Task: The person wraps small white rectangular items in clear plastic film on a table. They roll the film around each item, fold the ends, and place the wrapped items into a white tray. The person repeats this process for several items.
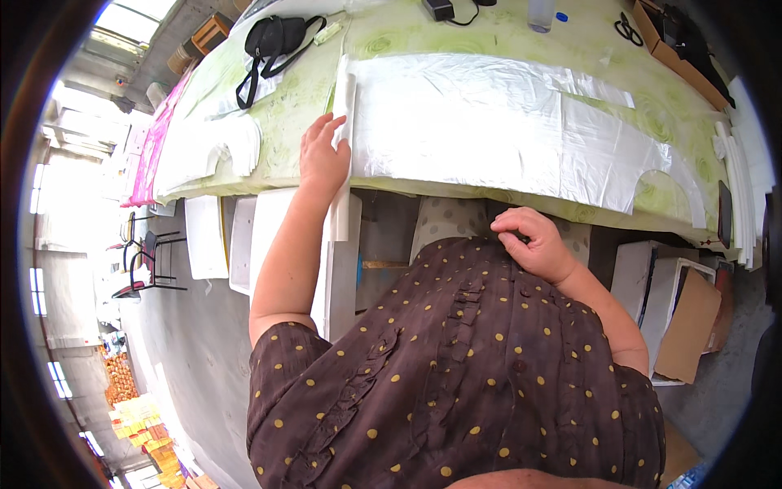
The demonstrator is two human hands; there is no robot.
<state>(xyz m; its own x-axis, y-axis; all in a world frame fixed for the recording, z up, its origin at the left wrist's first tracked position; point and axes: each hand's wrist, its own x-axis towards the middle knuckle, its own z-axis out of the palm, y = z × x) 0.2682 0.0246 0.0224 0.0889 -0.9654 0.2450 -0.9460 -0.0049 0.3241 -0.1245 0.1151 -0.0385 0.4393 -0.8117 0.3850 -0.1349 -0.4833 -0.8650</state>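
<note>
The left hand (pixel 324 163) is at the white roll (pixel 349 90), left of the frame's centre, its fingers loosely extended and its thumb beside or on the roll; from this angle I can't be sure of the contact. The roll runs up and down the picture, its lower end past the table edge. Just right of it, a thin white plastic sheet (pixel 456 122) lies across the upper middle, wrinkled, with 1 curved cutout at its lower right. The right hand (pixel 538 244) is right of centre, above the lap and below the sheet, its fingers curled toward the thumb; whether it holds anything, I can't tell.

The table (pixel 387 33) wears a pale green patterned cover. At the upper left sit 1 black bag (pixel 273 37) with a strap and, lower down, more white plastic (pixel 242 147). Along the top are 1 black adapter (pixel 438 9), 1 clear bottle (pixel 540 15), 1 blue cap (pixel 562 16) and black scissors (pixel 627 31). A cardboard box (pixel 661 37) stands at the upper right.
</note>
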